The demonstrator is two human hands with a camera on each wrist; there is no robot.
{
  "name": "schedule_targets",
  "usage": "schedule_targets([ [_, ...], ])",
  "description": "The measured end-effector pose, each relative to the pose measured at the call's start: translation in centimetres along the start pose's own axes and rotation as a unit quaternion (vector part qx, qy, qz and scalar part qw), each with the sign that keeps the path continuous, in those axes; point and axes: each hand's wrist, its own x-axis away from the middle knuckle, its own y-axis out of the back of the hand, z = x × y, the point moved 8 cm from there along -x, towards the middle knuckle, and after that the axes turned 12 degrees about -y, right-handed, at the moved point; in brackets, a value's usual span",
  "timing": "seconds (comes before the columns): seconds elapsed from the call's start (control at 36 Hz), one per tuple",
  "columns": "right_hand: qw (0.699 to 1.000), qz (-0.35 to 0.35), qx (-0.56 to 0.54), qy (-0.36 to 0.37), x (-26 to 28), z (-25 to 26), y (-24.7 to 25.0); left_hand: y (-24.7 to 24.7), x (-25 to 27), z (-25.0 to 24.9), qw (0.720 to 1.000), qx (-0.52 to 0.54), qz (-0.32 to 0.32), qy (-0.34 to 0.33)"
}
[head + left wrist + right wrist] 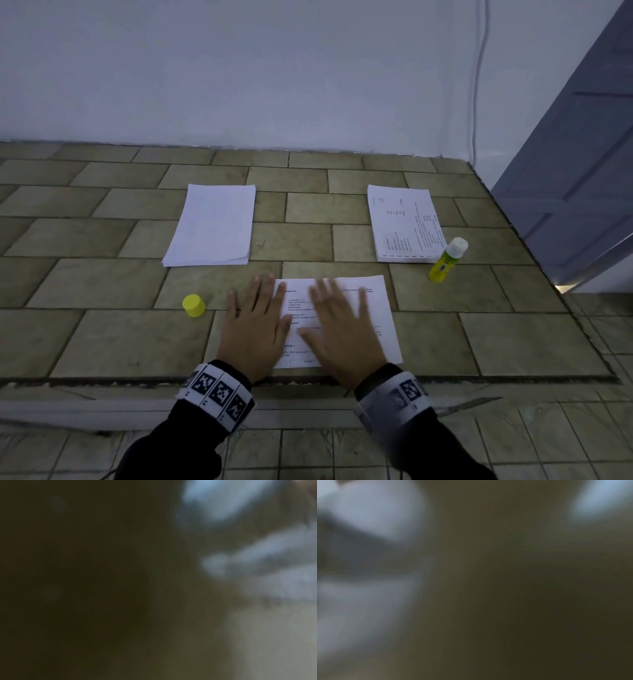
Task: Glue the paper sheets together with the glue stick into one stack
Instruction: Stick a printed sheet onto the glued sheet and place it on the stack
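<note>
A printed sheet (380, 318) lies on the tiled floor close to me. My left hand (255, 325) lies flat with straight fingers on the sheet's left edge and the tile beside it. My right hand (342, 325) presses flat on the middle of the same sheet and looks motion-blurred. A blank white stack (212, 224) sits at the far left, a printed stack (404, 224) at the far right. The yellow glue stick (447, 260) stands uncapped-looking with a white top beside the printed stack. Its yellow cap (194, 305) stands left of my left hand. Both wrist views are dark blurs.
A white wall runs along the back of the tiled floor (102, 291). A grey door (582, 154) stands at the right, with a thin cable (478, 85) hanging down the wall next to it. A step edge (137, 380) crosses under my wrists.
</note>
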Motion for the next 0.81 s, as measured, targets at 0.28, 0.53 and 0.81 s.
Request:
schedule_targets([
  [0.28,0.987,0.005,0.031,-0.16,-1.1,-9.2,0.7,0.0,0.1,0.1,1.0,0.002,0.002,0.005],
  [0.53,0.964,0.014,-0.19,-0.188,2.4,-10.8,6.7,-0.1,0.1,0.2,1.0,0.008,-0.002,0.003],
  [0.81,0.99,0.101,-0.04,-0.086,-2.5,-7.5,7.6,-0.2,0.1,0.2,0.999,0.037,-0.001,0.009],
])
